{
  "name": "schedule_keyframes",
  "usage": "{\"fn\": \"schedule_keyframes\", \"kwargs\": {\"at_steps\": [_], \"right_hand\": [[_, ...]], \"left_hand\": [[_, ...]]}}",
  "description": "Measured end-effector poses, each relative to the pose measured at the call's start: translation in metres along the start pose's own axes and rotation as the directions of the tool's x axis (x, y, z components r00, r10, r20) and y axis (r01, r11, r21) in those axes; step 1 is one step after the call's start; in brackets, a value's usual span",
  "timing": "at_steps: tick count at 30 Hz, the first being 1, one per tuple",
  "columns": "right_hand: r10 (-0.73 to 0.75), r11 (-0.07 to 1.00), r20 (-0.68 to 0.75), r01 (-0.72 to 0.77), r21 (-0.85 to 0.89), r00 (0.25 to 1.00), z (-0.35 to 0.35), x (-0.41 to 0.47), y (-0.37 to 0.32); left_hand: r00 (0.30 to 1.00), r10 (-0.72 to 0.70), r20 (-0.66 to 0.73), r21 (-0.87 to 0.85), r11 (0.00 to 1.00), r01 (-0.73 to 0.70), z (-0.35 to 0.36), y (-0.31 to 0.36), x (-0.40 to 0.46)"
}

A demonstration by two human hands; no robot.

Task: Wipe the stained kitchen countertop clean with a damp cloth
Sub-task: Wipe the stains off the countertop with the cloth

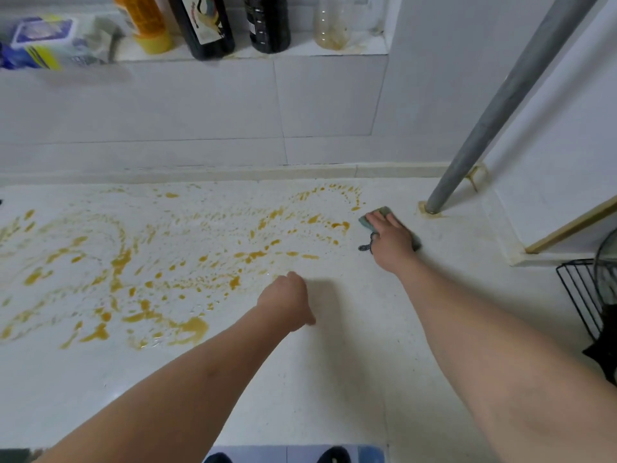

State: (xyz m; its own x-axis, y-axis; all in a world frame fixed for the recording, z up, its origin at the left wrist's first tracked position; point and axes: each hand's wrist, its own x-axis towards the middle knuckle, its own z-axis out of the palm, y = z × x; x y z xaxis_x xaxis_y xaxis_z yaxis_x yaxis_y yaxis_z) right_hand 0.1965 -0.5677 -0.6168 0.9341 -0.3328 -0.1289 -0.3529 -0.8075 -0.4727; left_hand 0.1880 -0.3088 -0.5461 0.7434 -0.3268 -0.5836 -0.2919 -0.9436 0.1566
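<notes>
A white countertop (350, 362) is spread with orange-yellow stains (140, 272) across its left and middle. At the far right edge of the stained patch lies a grey-green cloth (382, 212), and my right hand (389, 240) presses flat on it with straight fingers; a dark loop of the cloth sticks out on the left. My left hand (283, 302) hovers or rests at the middle of the counter beside the stains, its fingers curled under and holding nothing that I can see.
A grey metal pole (494, 111) rises from the counter just right of the cloth. Bottles (207, 25) and a tissue pack (40, 41) stand on a ledge above the tiled wall. A black wire rack (584, 295) sits at the right edge.
</notes>
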Motion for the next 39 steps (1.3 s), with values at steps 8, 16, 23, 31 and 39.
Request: {"fn": "schedule_keyframes", "kwargs": {"at_steps": [8, 16, 23, 31, 39], "right_hand": [[-0.003, 0.997, 0.044, -0.001, 0.083, 0.999, 0.035, 0.017, -0.047], [-0.266, 0.950, 0.153, 0.232, 0.208, 0.952, 0.070, -0.070, -0.086], [-0.222, 0.969, 0.123, 0.206, 0.133, 0.967, 0.021, -0.091, 0.001], [0.169, 0.983, -0.180, -0.180, -0.045, 0.969, -0.006, -0.076, 0.050], [-0.078, 0.964, 0.100, 0.049, 0.260, 0.992, 0.072, -0.121, -0.104]], "left_hand": [[0.995, 0.098, -0.016, -0.036, 0.995, -0.098, 0.019, -0.012, 0.001], [0.985, 0.170, -0.031, 0.025, 0.985, -0.169, 0.025, -0.012, -0.006], [0.989, 0.143, -0.045, 0.004, 0.990, -0.143, 0.026, -0.011, -0.008], [0.984, 0.159, -0.075, -0.034, 0.986, -0.161, 0.032, -0.015, -0.005], [0.962, 0.179, -0.207, 0.023, 0.984, -0.179, 0.041, -0.014, -0.023]]}}
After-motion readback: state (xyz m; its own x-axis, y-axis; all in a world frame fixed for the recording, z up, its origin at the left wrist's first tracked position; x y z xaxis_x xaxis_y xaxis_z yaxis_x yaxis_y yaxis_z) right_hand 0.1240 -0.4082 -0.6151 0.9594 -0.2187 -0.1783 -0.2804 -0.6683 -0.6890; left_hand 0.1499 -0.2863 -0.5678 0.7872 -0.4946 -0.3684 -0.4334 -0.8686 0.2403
